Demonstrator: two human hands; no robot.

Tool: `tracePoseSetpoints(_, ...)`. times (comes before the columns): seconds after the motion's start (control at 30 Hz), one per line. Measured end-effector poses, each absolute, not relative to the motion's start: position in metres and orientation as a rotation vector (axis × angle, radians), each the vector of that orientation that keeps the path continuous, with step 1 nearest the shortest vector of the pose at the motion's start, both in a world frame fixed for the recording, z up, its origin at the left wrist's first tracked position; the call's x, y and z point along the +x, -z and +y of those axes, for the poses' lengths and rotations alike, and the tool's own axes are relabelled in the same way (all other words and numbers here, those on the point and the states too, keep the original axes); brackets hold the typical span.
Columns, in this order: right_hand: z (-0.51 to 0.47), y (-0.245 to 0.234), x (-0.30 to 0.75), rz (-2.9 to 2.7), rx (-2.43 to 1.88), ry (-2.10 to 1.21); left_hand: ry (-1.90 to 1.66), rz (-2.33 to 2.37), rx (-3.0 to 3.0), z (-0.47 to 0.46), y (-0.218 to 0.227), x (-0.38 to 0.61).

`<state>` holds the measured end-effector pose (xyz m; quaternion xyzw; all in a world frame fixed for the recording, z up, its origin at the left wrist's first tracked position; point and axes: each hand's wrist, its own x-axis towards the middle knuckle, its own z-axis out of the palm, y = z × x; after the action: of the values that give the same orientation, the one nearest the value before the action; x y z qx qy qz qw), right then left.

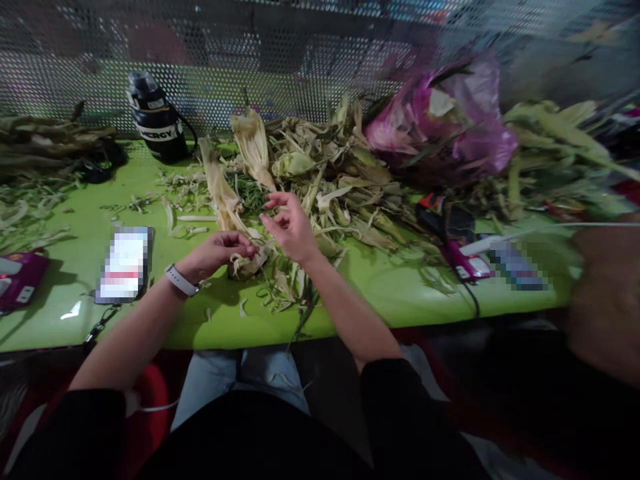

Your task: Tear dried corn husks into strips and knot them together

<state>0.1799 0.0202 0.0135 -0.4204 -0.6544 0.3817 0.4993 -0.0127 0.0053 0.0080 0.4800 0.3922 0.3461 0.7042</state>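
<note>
Left hand (pixel 219 253) grips a corn husk (pixel 223 195), right hand (pixel 289 225) raised just beside.

Pixelated beyond reading: flat white-and-dark rectangular card (pixel 124 264) on the lime-green tabletop (pixel 75 313), also a long thin bluish item (pixel 517 265) at right. Cut off by the left edge: glossy magenta plastic device (pixel 17 277); smeared by motion at far right: large brownish shape (pixel 607 293), identity unclear, plus translucent purple plastic bag (pixel 440 120). Mostly covered by left hand (pixel 220 252) fingers: pale dry husk-wrapped corn piece (pixel 247 265), base unseen.
</note>
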Motion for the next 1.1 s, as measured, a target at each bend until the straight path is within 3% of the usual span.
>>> tracePoseSetpoints(0.27, 0.008, -0.032, 0.189, -2.146, -1.135, -1.005, -0.959, 0.786, 0.901, 0.013, -0.001, -0.021)
tracePoseSetpoints(0.57, 0.014, -0.019, 0.183, -2.107, -0.951, -0.873, -0.956, 0.805, 0.908, 0.007, -0.014, -0.017)
tracePoseSetpoints(0.83, 0.013, -0.024, 0.190, -2.005, -0.988, -1.148, -0.928, 0.835, 0.941, 0.008, -0.010, -0.019)
tracePoseSetpoints(1.1, 0.009, -0.026, 0.190, -2.043, -0.978, -1.030, -0.881, 0.935, 0.877, 0.009, -0.010, -0.021)
